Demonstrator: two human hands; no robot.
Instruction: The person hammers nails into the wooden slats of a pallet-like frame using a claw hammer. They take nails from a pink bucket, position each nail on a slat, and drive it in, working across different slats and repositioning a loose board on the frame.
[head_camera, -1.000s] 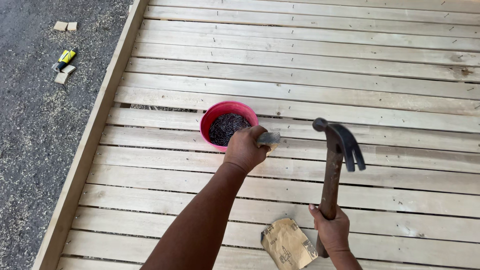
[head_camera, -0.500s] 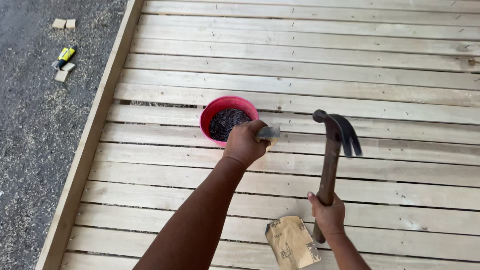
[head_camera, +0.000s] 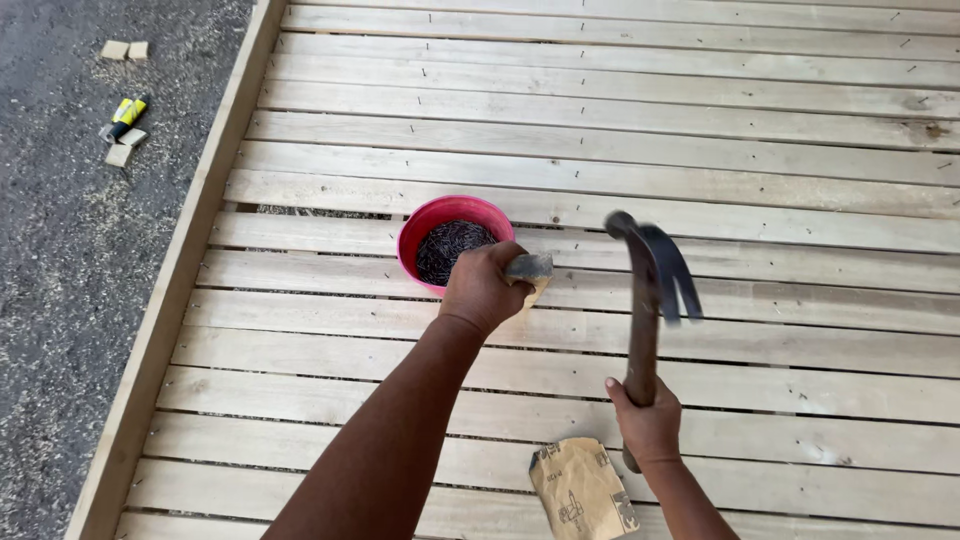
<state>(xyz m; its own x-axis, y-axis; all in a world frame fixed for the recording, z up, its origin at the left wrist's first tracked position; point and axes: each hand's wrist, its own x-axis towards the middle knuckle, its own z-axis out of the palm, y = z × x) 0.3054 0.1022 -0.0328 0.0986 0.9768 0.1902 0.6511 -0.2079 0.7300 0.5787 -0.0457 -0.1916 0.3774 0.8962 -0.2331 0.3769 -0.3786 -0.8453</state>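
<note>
My left hand (head_camera: 484, 288) is closed around a small grey-and-tan block (head_camera: 529, 270) pressed against a slat, just right of a red bowl (head_camera: 425, 228) full of dark nails. My right hand (head_camera: 648, 421) grips the wooden handle of a claw hammer (head_camera: 648, 290), which stands raised and blurred, its dark head up near the block. Both hands are over a platform of pale wooden slats (head_camera: 620, 140).
A crumpled brown paper bag (head_camera: 583, 491) lies on the slats beside my right wrist. Left of the platform's edge beam (head_camera: 190, 270) is grey gravel with small wood offcuts (head_camera: 125, 50) and a yellow-and-black tool (head_camera: 126, 113).
The hammer has swung leftward toward the block and its head now blurs. My left hand has stayed by the bowl.
</note>
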